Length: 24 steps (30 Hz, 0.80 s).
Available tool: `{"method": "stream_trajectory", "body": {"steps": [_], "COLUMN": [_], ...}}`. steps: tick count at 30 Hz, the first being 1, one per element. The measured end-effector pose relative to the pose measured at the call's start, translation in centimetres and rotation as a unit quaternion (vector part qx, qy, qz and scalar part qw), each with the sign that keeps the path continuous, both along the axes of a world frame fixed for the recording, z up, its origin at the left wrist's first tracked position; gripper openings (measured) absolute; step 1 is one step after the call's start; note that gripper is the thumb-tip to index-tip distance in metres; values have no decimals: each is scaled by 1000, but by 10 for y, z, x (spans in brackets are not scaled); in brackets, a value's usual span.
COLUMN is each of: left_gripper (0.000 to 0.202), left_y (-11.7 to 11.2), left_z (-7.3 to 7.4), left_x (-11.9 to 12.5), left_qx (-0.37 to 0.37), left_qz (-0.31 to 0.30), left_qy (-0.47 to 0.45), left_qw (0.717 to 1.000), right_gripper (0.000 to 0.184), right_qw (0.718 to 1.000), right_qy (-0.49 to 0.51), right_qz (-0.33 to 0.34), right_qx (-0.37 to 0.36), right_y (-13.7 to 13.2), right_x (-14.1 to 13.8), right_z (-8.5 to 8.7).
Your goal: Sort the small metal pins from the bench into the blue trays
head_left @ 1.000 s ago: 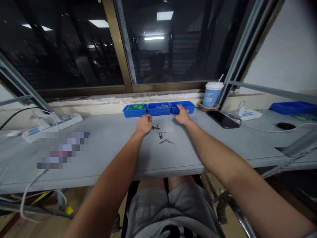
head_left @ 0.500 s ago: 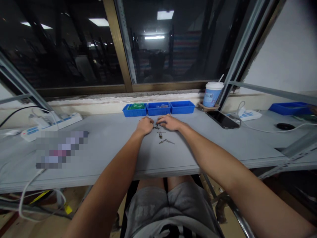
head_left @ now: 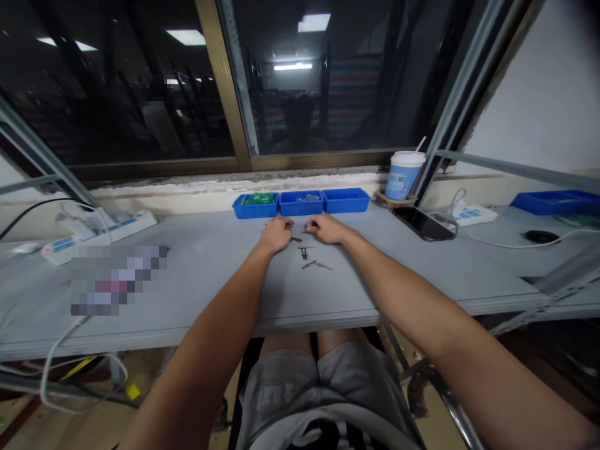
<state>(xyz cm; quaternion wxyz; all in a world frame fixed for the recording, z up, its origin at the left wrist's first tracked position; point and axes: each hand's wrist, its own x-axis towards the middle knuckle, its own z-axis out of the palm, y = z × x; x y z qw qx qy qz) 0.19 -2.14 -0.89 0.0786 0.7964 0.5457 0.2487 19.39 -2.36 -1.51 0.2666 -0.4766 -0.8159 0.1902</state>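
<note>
Both my hands rest on the grey table (head_left: pixel 197 275) just in front of three small blue bins (head_left: pixel 300 203). My left hand (head_left: pixel 276 234) is curled, fingers closed, beside a small dark metal part (head_left: pixel 295 239). My right hand (head_left: pixel 325 228) is closed in a pinch, with a small metal piece (head_left: pixel 310 225) at its fingertips. Several more small metal parts (head_left: pixel 315 265) lie loose on the table a little nearer to me. The left bin holds green pieces (head_left: pixel 256 199).
A lidded cup with a straw (head_left: pixel 402 175) stands right of the bins, beside a dark phone (head_left: pixel 421 223). White power strips lie at the left (head_left: pixel 96 232) and right (head_left: pixel 470 214). Another blue tray (head_left: pixel 553 202) sits far right. A window runs behind the table.
My right hand came back from the right blue bin to the middle of the table and closed on a small piece beside my left hand. The left hand barely moved.
</note>
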Motion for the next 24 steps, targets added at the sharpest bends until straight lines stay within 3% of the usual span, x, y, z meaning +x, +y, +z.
{"method": "stream_trajectory", "body": {"steps": [4,8,17,21,24], "left_gripper": [40,32,17,23,31], "left_y": [-4,-8,-11,-12,-10], "left_z": [1,3,6,7,6], "left_x": [3,6,9,9,8], "left_qx": [26,29,60,60,61], "left_qz": [-75,-117,-106,-92,-83], "left_qy": [-45,-98,-124,-101,-79], "left_qw": [996,988,985,989,991], "right_gripper": [11,21,39,44,36], "right_qw": [997,992,991,991,986], "right_qy": [74,116,92,92,148], "right_qz": [-35,-43,-65,-76,-68], "right_qx": [4,19,70,64,39], "right_y": [-3,-2,-4,-6,-5], "right_x": [-1,-4,-9,-12,-14], "right_z": [3,4,6,7,6]}}
